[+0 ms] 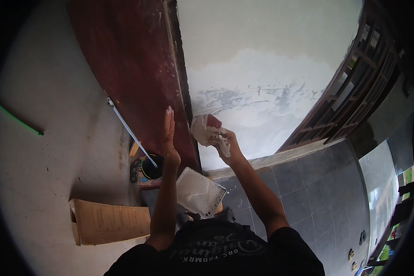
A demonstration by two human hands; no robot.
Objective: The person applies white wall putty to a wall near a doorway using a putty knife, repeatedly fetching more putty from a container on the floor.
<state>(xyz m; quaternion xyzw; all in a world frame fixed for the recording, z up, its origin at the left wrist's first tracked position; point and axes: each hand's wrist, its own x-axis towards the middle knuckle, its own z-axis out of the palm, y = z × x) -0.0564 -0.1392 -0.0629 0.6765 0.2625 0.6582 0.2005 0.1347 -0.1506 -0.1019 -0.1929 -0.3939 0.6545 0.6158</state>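
My right hand (225,142) grips a reddish scraper (214,121) thickly smeared with white paste. The scraper is at the wall's left edge, beside the dark red door; whether it touches the wall I cannot tell. White paste also coats my right fingers. Raised in front of the door (129,60), my left hand (169,133) is held flat, fingers stretched upward and whitish at the tips. Nothing is in it. Ahead, the wall (257,83) carries a broad white patch with grey streaks. Close below my hands sits a tray (200,191) holding white paste.
A cardboard box (110,223) lies at the lower left. Near it stand a black bucket (151,168) and a long pale pole (131,131). A green hose-like strip (18,118) is far left. Barred window frames (349,87) stand right, above dark floor tiles (303,193).
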